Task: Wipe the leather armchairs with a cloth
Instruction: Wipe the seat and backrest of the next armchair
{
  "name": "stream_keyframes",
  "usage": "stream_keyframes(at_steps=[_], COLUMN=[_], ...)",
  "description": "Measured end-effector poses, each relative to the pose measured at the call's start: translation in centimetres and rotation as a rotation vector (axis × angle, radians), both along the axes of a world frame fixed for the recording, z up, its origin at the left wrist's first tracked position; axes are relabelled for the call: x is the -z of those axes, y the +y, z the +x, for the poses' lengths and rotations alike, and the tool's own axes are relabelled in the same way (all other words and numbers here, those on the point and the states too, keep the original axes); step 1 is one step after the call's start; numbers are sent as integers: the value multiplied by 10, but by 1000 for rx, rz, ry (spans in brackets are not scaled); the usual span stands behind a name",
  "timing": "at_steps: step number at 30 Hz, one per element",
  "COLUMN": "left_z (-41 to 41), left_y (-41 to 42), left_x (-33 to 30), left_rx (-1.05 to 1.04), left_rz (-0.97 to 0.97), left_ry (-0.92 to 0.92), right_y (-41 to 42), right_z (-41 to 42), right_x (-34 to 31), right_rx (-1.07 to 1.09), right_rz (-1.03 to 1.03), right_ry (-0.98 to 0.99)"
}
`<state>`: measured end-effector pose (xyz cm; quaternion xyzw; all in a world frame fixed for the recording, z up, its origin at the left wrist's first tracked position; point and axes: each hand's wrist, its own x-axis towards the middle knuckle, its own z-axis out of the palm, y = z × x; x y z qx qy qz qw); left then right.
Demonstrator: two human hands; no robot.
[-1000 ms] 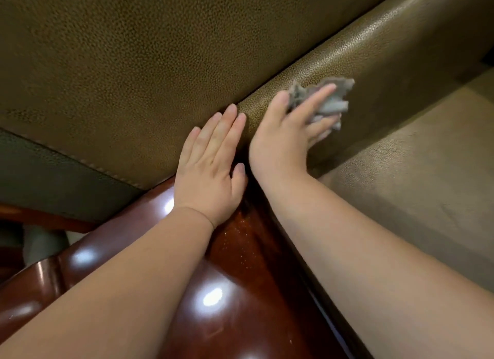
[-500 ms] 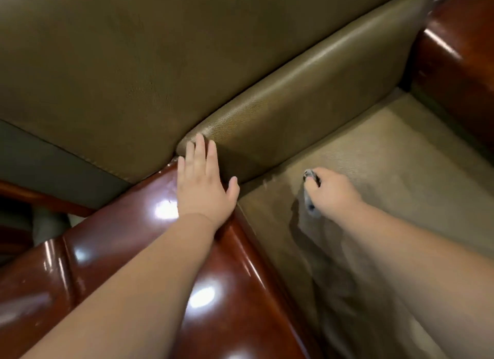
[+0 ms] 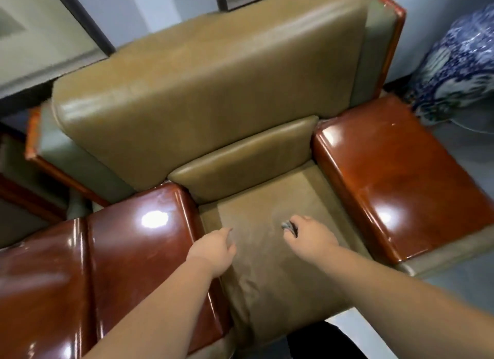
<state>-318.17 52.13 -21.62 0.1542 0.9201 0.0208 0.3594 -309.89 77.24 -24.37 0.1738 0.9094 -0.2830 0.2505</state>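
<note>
An olive-brown leather armchair [image 3: 208,91] with glossy red-brown wooden arms fills the view. Its seat cushion [image 3: 267,265] lies between the arms. My right hand [image 3: 310,238] is over the middle of the seat and grips a small grey cloth [image 3: 288,227], of which only a bit shows past the fingers. My left hand [image 3: 213,249] hovers at the seat's left edge, beside the left wooden arm [image 3: 139,251], fingers loosely curled and holding nothing.
The right wooden arm [image 3: 401,171] borders the seat. A second wooden arm [image 3: 40,278] of a neighbouring chair lies at the left. A blue-and-white porcelain vase [image 3: 459,64] stands on the grey floor at the right. Framed panels lean behind the chair.
The view has pulled back and up, so the whole chair shows. My left hand came off the wooden arm. My right hand with the cloth moved from the backrest down to the seat.
</note>
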Motion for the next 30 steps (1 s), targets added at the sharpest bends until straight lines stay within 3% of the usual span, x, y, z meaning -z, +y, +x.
stream_keyframes(at_steps=[4,11,15,22,30], left_z=[10,26,56,102,191], left_y=[34,102,121,192,327], left_x=[-46,-106,-122,-149,-186], left_rx=[8,184,265,447,736], left_rz=[22,99,107,123,169], left_ry=[-41,-12,-12,-5,15], right_y=[38,91,92,131,219], right_z=[29,75,126,229,362], right_x=[-64,-125,-147,-182,-215], right_rx=[-77,64,168,433,626], right_rz=[8,-76,-103,44,173], right_ry=[40,-109,-56,46,11])
